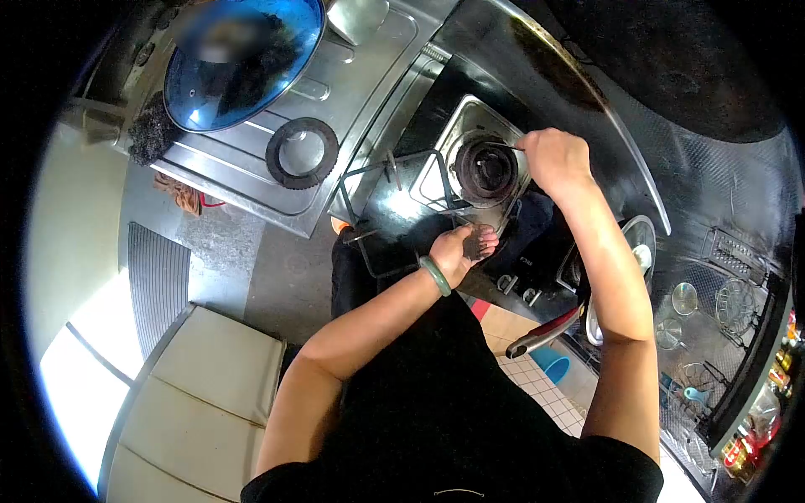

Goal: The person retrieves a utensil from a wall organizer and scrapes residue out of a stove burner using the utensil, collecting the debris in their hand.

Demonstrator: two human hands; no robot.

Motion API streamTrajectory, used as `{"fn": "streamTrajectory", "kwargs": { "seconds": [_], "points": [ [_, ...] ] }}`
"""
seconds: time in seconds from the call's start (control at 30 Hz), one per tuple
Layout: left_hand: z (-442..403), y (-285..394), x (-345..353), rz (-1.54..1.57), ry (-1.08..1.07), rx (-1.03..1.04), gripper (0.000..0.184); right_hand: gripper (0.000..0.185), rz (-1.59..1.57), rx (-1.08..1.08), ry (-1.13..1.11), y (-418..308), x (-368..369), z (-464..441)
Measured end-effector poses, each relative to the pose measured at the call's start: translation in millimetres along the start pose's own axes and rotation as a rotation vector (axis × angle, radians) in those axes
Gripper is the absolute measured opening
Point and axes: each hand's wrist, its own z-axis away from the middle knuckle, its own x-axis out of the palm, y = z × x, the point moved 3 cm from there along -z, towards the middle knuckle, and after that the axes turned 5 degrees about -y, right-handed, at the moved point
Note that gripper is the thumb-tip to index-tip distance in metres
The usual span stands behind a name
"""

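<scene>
My right hand [555,159] is closed around a thin dark tool [501,146], mostly hidden in the fist. Its tip reaches the sooty gas burner [486,171], which sits in a square metal drip tray [439,172]. Below the burner, my left hand [457,256] is turned palm up, fingers slightly curled, with dark, rough-looking material [479,242] in it. Whether this is loose soot or a pad, I cannot tell. A green bangle [435,276] circles that wrist. The black pan support [375,165] is off the burner, to the left on the hob.
A dark notched ring [279,170] and a round, shiny lid [189,113] lie on the steel drainboard [394,42] at left. A dark scrubber [153,132] is beside them. A pan handle [545,332] juts out at right. Above hangs a large dark wok [671,75].
</scene>
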Motion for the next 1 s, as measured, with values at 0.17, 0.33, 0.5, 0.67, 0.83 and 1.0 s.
{"fn": "streamTrajectory", "kwargs": {
  "seconds": [0.17,0.33,0.5,0.67,0.83,1.0],
  "points": [
    [3.4,2.2,2.0,-0.006,-0.02,0.017,0.034,0.023,0.006,-0.029,-0.071,-0.3,-1.5,-25.1],
    [4.6,1.6,7.4,-0.032,0.01,0.017,0.034,0.023,0.056,-0.106,-0.172,-37.2,-37.7,-29.6],
    [6.3,2.6,2.4,-0.016,-0.041,0.027,0.035,0.025,0.041,-0.071,-0.248,-40.1,-51.4,-22.9],
    [10.1,4.4,8.7,-0.02,-0.032,0.034,0.034,0.021,0.036,-0.096,-0.184,-49.2,-36.7,-26.6],
    [9.2,5.6,9.3,-0.03,-0.017,0.022,0.034,0.022,0.004,-0.1,-0.204,-53.5,-40.8,-20.4],
    [8.1,2.4,5.7,-0.032,-0.033,0.014,0.034,0.022,-0.04,-0.066,-0.224,-47.4,-44.4,-27.0]
  ]
}}
